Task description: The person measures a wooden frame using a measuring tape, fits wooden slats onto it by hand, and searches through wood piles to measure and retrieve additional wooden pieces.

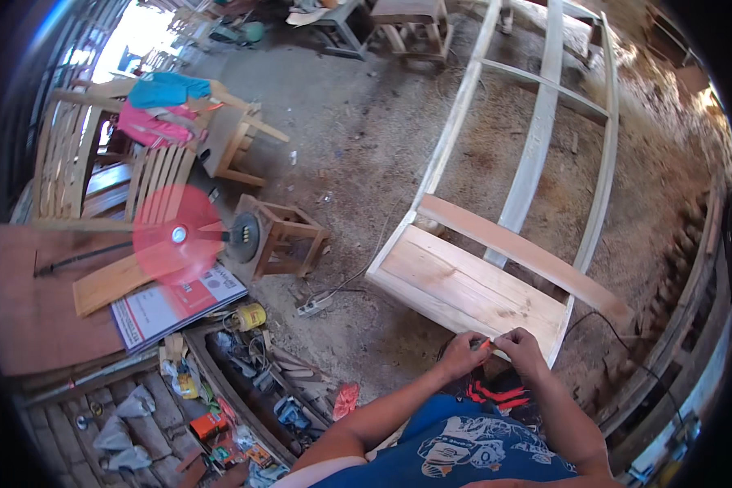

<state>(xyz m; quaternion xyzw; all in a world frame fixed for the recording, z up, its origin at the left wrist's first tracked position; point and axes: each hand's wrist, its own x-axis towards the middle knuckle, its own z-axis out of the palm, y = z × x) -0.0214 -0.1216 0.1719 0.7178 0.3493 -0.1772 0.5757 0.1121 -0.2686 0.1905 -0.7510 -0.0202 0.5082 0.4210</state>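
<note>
My left hand (461,355) and my right hand (523,350) are close together in front of my body, at the near end of a wooden frame. The fingers of my left hand are closed around a small orange-red item (485,344), too small to name. My right hand's fingers are pinched together beside it; what is in them, if anything, is hidden. Just beyond both hands lies the pale wooden panel (464,272) set into the long wooden frame (540,154). A loose reddish-brown board (520,254) rests across the frame at the panel's far edge.
A fan with red blades (178,235) stands at the left, by a small wooden stool (289,236) and slatted wooden furniture (163,175). Below it are an open tool trough (244,382) and a yellow can (250,316). A power strip (313,305) with a cord lies on the floor.
</note>
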